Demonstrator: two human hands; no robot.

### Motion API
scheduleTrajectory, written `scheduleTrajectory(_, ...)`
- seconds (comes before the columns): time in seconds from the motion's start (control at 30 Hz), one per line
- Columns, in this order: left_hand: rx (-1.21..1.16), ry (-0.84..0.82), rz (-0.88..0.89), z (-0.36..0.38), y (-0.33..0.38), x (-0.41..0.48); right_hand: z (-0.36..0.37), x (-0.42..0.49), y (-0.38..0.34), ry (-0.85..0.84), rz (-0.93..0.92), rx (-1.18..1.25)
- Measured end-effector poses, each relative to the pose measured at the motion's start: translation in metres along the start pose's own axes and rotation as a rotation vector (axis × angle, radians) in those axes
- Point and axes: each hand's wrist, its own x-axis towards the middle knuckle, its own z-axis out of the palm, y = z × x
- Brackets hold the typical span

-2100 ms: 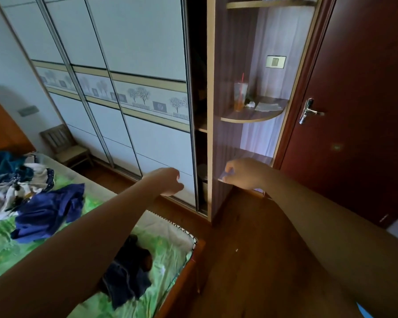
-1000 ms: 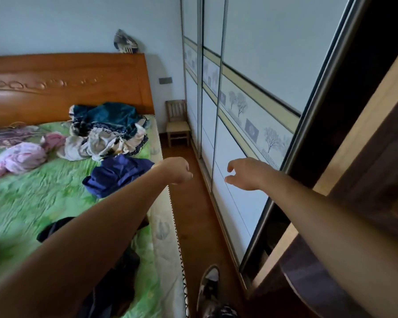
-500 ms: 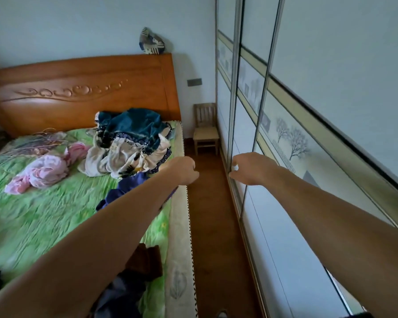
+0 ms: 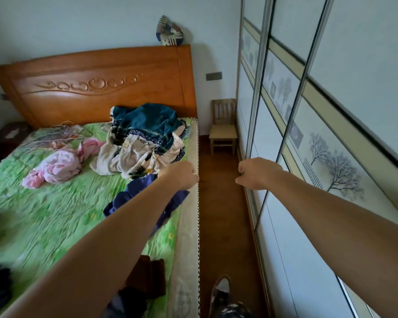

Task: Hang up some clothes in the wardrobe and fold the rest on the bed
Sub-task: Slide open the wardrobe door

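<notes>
The wardrobe (image 4: pixel 285 260) runs along the right, its sliding doors drawn across so nothing inside shows. The bed (image 4: pixel 44 214) holds the clothes, all loose and crumpled: a teal and cream heap (image 4: pixel 145 138) near the headboard, a pink garment (image 4: pixel 58 165), a navy garment (image 4: pixel 133 193) under the left forearm and a brown garment (image 4: pixel 147 278) nearer. The left hand (image 4: pixel 182 175) and right hand (image 4: pixel 256 173) are curled into fists, holding nothing visible.

Soft, even daylight fills the room, dim and bluish, with a pale sheen on the headboard (image 4: pixel 55 97). Wide-angle distortion bends the wardrobe doors (image 4: pixel 331 134) at the right edge. The bed (image 4: pixel 44 214) at lower left is smeared by motion blur.
</notes>
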Motion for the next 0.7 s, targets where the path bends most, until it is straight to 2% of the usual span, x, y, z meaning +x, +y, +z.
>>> scheduleTrajectory(0.23,-0.015,-0.043,0.091,-0.012,0.019,0.120,-0.026,0.077,0.030,0.035,0.059,0.025)
scheduleTrajectory(0.47,0.040,-0.032,0.312,-0.054,0.049,0.261,-0.061,0.169,0.057,0.072,0.242,0.075)
scheduleTrajectory(0.7,0.172,-0.096,0.540,-0.078,0.109,0.323,-0.077,0.177,0.094,0.119,0.468,0.136)
